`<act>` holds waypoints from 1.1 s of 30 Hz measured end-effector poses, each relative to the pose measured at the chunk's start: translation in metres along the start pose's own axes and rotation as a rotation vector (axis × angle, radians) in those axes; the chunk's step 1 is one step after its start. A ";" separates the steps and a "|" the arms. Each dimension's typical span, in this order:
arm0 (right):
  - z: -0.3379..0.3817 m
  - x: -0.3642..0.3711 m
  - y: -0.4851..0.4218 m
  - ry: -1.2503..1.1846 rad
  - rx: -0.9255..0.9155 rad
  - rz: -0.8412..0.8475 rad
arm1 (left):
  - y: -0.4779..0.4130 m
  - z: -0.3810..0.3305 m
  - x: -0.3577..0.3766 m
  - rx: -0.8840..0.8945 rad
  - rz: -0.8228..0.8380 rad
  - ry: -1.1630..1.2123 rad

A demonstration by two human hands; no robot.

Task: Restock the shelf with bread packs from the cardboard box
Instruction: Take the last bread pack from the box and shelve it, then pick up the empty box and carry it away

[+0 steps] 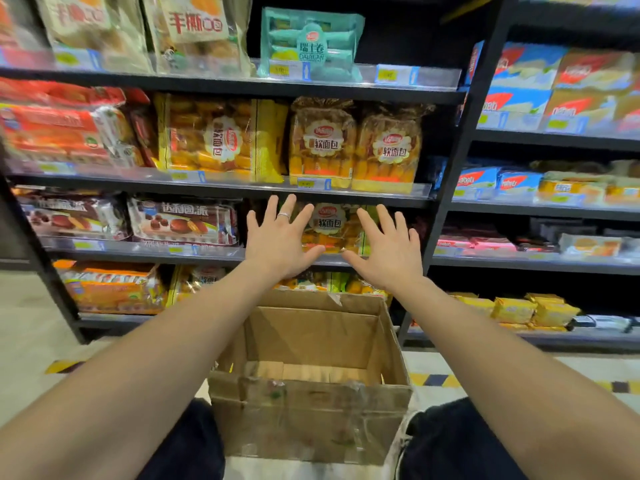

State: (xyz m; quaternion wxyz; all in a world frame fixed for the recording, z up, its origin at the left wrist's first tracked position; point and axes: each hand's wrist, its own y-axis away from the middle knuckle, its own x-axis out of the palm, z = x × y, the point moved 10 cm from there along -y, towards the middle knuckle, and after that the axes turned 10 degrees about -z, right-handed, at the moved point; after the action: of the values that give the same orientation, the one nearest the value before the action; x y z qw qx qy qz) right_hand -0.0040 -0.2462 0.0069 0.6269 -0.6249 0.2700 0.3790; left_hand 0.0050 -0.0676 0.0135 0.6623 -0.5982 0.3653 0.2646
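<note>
An orange bread pack with a round white label stands on the third shelf of the dark rack. My left hand, a ring on one finger, is spread flat against the pack's left side. Against its right side lies my right hand, fingers apart. Neither hand grips anything. Below my arms, an open cardboard box sits on the floor between my knees; no packs show inside it. Two matching bread packs stand on the shelf above.
Brown cake packs fill the same shelf to the left. More bread packs sit on the lowest shelf behind the box. A second rack with blue and yellow packs stands to the right. The floor has a yellow-black striped line.
</note>
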 end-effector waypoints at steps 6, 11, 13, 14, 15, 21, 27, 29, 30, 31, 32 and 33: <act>-0.003 -0.036 0.038 -0.020 0.032 -0.016 | 0.041 -0.008 -0.029 -0.014 -0.006 0.022; 0.002 -0.052 0.072 -0.014 0.050 -0.001 | 0.074 -0.015 -0.049 -0.025 -0.013 0.061; 0.001 -0.052 0.079 -0.010 0.051 0.000 | 0.085 -0.009 -0.051 -0.036 -0.012 0.049; 0.000 -0.050 0.081 -0.008 0.053 0.005 | 0.089 -0.005 -0.050 -0.035 -0.002 0.043; -0.002 -0.047 0.083 -0.006 0.057 0.013 | 0.092 -0.001 -0.048 -0.035 0.013 0.040; -0.010 -0.001 0.086 -0.015 0.067 0.087 | 0.096 0.018 -0.005 -0.063 0.099 0.043; -0.039 0.084 0.087 0.011 0.105 0.208 | 0.097 0.043 0.080 -0.076 0.221 0.003; -0.053 0.123 0.088 0.020 0.117 0.265 | 0.099 0.056 0.118 -0.085 0.268 -0.022; -0.060 0.143 0.088 0.026 0.120 0.297 | 0.101 0.063 0.140 -0.088 0.300 -0.029; -0.067 0.164 0.090 0.033 0.123 0.328 | 0.103 0.070 0.162 -0.091 0.337 -0.036; -0.076 0.186 0.091 0.039 0.130 0.362 | 0.105 0.078 0.184 -0.096 0.373 -0.045; -0.084 0.206 0.092 0.047 0.138 0.394 | 0.107 0.086 0.205 -0.104 0.410 -0.053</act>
State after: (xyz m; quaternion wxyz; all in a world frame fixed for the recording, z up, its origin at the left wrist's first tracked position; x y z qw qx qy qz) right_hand 0.0496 -0.3072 -0.2202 0.5755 -0.5243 0.4269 0.4601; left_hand 0.0565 0.0147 -0.2130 0.5723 -0.5376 0.4476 0.4279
